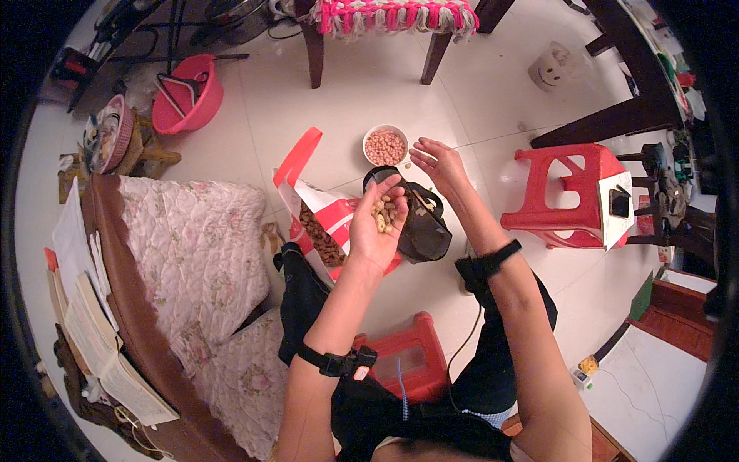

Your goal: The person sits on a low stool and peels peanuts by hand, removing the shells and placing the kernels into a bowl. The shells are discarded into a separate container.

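Note:
My left hand (368, 234) is cupped palm up, holding several pale peanuts in their shells (382, 220). To its right and farther forward, my right hand (441, 164) is raised with its fingers apart and nothing visible in it. Near those fingertips a white bowl (365, 151) stands on the floor, filled with pinkish shelled peanuts (385, 146). One small pale piece (407, 166) lies beside the bowl. Beneath my left hand sits a dark bag (426, 238), partly hidden. Left of it a red-and-white bag (326, 201) gapes around many brown pieces (318, 234), too shaded to name surely.
A red plastic stool (424, 341) is between my legs; another (554, 193) at right bears paper and a phone (619, 203). At left are a quilted sofa cover (196, 242) and a pink basin (196, 107) with hangers. A dark-legged chair (313, 58) stands ahead.

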A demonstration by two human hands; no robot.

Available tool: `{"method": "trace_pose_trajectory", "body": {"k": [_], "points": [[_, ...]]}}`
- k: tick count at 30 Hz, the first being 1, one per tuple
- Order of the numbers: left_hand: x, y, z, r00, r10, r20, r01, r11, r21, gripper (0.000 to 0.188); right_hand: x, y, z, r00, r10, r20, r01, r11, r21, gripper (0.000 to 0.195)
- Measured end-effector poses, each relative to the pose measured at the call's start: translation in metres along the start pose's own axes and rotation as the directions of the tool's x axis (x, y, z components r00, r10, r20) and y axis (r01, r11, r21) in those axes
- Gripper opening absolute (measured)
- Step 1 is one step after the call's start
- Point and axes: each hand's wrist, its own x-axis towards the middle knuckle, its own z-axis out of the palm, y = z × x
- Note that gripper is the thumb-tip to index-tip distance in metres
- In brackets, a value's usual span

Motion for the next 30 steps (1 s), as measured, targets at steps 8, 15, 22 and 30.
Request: {"method": "trace_pose_trajectory", "body": {"k": [8, 15, 22, 30], "points": [[-0.003, -0.01, 0.021, 0.995, -0.004, 0.1, 0.008, 0.999, -0.041, 0.046, -0.153, -0.044, 0.018, 0.934, -0.172, 0.314, 0.286, 0.885, -0.367, 0.015], [-0.003, -0.024, 0.026, 0.979, -0.031, 0.201, 0.025, 0.999, 0.033, 0.052, -0.169, -0.04, 0.021, 0.748, -0.34, 0.57, 0.663, 0.328, -0.673, 0.015], [-0.001, -0.03, 0.028, 0.962, -0.052, 0.267, 0.047, 0.999, 0.025, 0.053, -0.163, -0.031, 0.015, 0.709, -0.426, 0.562, 0.693, 0.273, -0.668, 0.029], [-0.003, -0.027, 0.029, 0.954, -0.049, 0.295, 0.065, 0.997, -0.045, 0.052, -0.161, -0.04, 0.006, 0.852, -0.308, 0.423, 0.503, 0.706, -0.499, 0.021]]}}
